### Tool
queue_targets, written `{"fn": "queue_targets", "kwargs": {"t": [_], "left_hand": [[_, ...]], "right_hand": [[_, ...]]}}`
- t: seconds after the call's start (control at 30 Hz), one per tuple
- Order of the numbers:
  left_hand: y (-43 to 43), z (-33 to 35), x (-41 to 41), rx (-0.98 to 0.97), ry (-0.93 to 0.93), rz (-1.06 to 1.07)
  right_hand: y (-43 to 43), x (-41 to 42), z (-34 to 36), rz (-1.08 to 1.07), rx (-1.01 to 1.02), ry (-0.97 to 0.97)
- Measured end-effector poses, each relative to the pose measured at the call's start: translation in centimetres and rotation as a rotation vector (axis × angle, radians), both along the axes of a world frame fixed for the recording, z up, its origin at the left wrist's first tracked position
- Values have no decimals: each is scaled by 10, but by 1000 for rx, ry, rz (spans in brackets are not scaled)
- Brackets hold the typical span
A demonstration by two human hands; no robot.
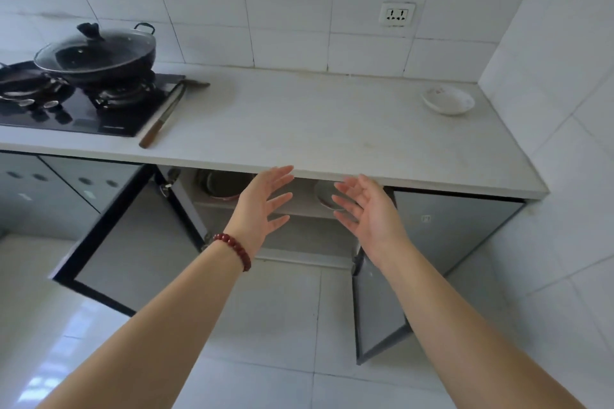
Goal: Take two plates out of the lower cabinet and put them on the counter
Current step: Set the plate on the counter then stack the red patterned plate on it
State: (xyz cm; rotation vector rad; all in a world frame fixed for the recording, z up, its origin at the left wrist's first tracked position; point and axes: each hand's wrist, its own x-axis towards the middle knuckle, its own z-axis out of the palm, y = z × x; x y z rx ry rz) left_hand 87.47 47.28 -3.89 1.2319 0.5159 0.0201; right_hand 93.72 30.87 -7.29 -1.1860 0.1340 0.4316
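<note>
A white plate (pixel 448 100) with a faint pattern lies on the pale counter (pixel 299 123) at the far right corner. Below the counter the lower cabinet (pixel 309 232) stands with both doors swung out. On its upper shelf a second white plate (pixel 325 197) shows partly, just left of my right hand (pixel 368 209). My left hand (pixel 262 206), with a red bead bracelet on the wrist, is held out in front of the shelf. Both hands are empty, fingers spread, palms facing each other.
A black gas hob (pixel 76 103) with a lidded wok (pixel 99 53) sits at the counter's left. A knife (pixel 166 113) lies beside it. Dark round cookware (pixel 226 184) stands on the shelf's left side. The left door (pixel 133 242) and right door (pixel 375 309) jut out over the tiled floor.
</note>
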Motion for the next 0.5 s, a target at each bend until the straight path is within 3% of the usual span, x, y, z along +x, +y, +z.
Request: {"fn": "queue_targets", "kwargs": {"t": [0.23,0.5], "left_hand": [[67,-27,4,20,54,-78],[66,-63,37,20,127,-155]], "right_hand": [[63,-18,-28,-55,-17,46],[64,5,-54,-141,-79,105]]}}
